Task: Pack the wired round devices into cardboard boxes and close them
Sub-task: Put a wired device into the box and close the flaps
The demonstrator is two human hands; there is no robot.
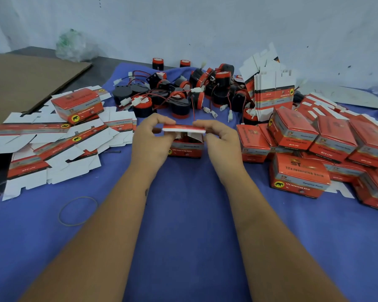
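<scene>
A small red cardboard box (187,149) stands on the blue cloth (183,214) at the centre. Its lid flap (183,128) is raised flat above the opening. My left hand (150,140) pinches the flap's left end and my right hand (219,141) pinches its right end. The box's inside is mostly hidden by the flap. Behind it lies a heap of black and red round devices (179,92) with red wires and white plugs.
Flat unfolded box blanks (52,144) are spread at the left, with one closed box (79,104) on them. Several closed boxes (327,149) are piled at the right. A bundle of blanks (273,92) stands upright. A rubber band (78,211) lies near left.
</scene>
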